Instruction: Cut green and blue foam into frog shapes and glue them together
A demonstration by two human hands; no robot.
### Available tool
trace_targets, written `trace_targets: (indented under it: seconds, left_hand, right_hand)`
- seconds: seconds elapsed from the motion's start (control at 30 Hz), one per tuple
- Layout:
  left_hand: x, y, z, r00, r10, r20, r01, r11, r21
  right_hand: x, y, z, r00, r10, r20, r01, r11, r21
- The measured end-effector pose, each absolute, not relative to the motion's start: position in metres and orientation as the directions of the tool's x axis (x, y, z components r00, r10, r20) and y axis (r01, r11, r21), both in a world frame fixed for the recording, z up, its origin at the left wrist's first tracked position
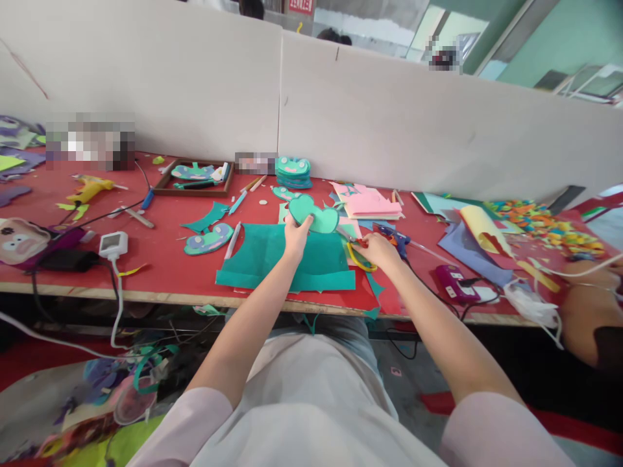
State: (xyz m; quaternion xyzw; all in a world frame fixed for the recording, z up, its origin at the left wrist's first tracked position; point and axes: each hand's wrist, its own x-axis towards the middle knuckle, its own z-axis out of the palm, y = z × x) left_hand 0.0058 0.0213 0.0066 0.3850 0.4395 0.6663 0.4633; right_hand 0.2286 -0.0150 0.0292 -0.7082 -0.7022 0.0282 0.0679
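The green cutout [313, 216], a rounded shape, is hovering just above the far edge of the big green sheet [287, 263] that is lying flat on the red table [160, 272]. The left hand [296, 235] is gripping it, fingers clamped on its near edge and lifting it off the sheet. Just to the right, the right hand [377, 250] is resting on the table with fingers curled into the yellow handles of the scissors [357, 250] (blades pointing left toward the cutout). Beside that hand a blue glue gun [395, 237] is lying with its cord trailing right. Behind the cutout, a stack of pink sheets [372, 205] is sitting near the wall, and a stack of green frog faces [293, 172] is standing further left. A wooden tray [192, 188] is holding another frog face. Over on the far left, a yellow glue gun [89, 189] is lying well apart, and a heap of coloured scraps [545, 224] is piling up at far right.
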Motion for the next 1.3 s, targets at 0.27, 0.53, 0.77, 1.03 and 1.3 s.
trace_targets:
  seconds: [0.27, 0.53, 0.77, 1.03, 1.3]
  left_hand:
    - [0.005, 0.02, 0.005, -0.337, 0.936, 0.101, -0.251, -0.193, 0.949]
    - [0.008, 0.015, 0.006, -0.298, 0.946, 0.128, -0.151, -0.179, 0.972]
    - [0.007, 0.019, 0.001, -0.245, 0.948, 0.203, 0.169, -0.165, 0.972]
    - [0.004, 0.028, -0.008, -0.266, 0.963, 0.048, -0.294, -0.129, 0.947]
    - [0.003, 0.031, -0.01, -0.313, 0.947, -0.073, -0.456, -0.082, 0.886]
  right_hand:
    - [0.167, -0.013, 0.05, 0.03, 0.978, 0.208, 0.703, 0.127, -0.699]
    - [0.108, -0.009, 0.015, 0.258, 0.94, 0.221, 0.244, 0.158, -0.957]
    - [0.119, 0.004, -0.016, 0.317, 0.924, 0.213, 0.091, 0.194, -0.977]
    - [0.123, 0.009, -0.018, 0.341, 0.926, 0.162, 0.005, 0.171, -0.985]
    - [0.123, 0.01, -0.018, 0.361, 0.922, 0.138, -0.099, 0.185, -0.978]
